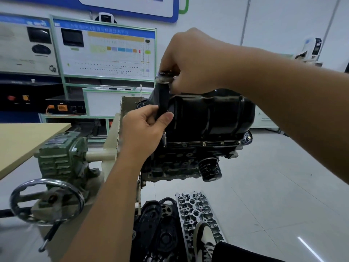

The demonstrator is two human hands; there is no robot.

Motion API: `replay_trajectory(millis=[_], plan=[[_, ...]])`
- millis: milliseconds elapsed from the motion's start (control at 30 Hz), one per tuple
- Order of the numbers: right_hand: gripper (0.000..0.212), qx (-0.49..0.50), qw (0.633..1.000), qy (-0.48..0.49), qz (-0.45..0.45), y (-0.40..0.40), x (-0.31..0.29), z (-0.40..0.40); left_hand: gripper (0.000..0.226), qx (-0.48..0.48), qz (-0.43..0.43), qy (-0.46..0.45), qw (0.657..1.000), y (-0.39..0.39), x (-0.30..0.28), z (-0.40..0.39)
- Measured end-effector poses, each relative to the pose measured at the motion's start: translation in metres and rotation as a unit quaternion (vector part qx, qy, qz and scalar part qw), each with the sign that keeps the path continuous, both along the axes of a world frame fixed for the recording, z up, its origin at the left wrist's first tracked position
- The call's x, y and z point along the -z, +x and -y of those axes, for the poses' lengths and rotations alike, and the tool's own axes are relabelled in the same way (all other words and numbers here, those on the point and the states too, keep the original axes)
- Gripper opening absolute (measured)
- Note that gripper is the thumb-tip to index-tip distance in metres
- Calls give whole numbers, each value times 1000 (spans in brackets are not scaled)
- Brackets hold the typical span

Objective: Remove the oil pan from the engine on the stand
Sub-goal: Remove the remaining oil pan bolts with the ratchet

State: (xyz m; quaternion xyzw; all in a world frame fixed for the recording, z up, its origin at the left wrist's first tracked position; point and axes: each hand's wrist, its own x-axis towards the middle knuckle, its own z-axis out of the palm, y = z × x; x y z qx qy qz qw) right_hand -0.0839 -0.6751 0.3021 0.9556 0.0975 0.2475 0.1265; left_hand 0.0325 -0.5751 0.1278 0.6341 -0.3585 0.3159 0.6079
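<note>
White wall [273, 25], pale tiled floor [273, 186], wooden tabletop [22, 140] left

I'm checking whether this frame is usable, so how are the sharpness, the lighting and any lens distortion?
Head view: the oil pan and both hands are fairly sharp; the handwheel at lower left is smeared; wide-angle bending curves the training board frame and the wall edges; dim, even light leaves the engine block murky; a glare streak marks the floor.

Both hands [143, 127] on ratchet [162, 95] (oil pan [211, 114] btm-up)
</note>
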Motion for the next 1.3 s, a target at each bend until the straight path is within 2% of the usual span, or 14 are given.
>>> replay_trajectory(millis=[67,167,300,367,467,567,633,733,800,900,967,1033,1200,1300], plan=[[21,9,998,53,-26,-2,-2,1,37,-27,4,-11,1000,-4,-1,5],[37,5,989,133,-57,-4,-5,5,23,-20,5,-18,1000,-9,-2,8],[12,-16,999,28,-21,-7,-4,1,8,52,-4,9,999,-9,-1,3],[31,-15,1000,14,-12,-8,-3,1,12,40,-1,25,999,-9,0,3],[19,-7,1000,16,-14,-7,-1,-3,30,-25,4,14,1000,-10,2,9],[37,-11,994,97,-47,-6,-5,-1,31,-53,13,5,999,-13,2,12],[34,-6,990,122,-66,-5,-8,3,27,-28,-1,-7,1000,-12,2,12],[15,-6,998,59,-37,-7,-7,0,27,25,-20,-6,999,-7,3,8],[33,-4,999,42,-26,-7,-4,0,18,28,-14,30,999,-5,5,7],[25,-19,991,122,-51,-9,-1,0,23,-4,-2,39,999,-2,8,9],[36,-13,976,202,-78,-8,-1,2,38,-26,0,40,999,-2,9,12],[40,-5,973,215,-87,-8,-2,3,46,-17,-5,43,999,-2,9,14],[14,-8,982,178,-63,-9,-3,5,5,44,10,58,997,-3,7,7],[21,-15,984,166,-60,-11,-2,8,5,55,24,63,996,-3,6,4]])
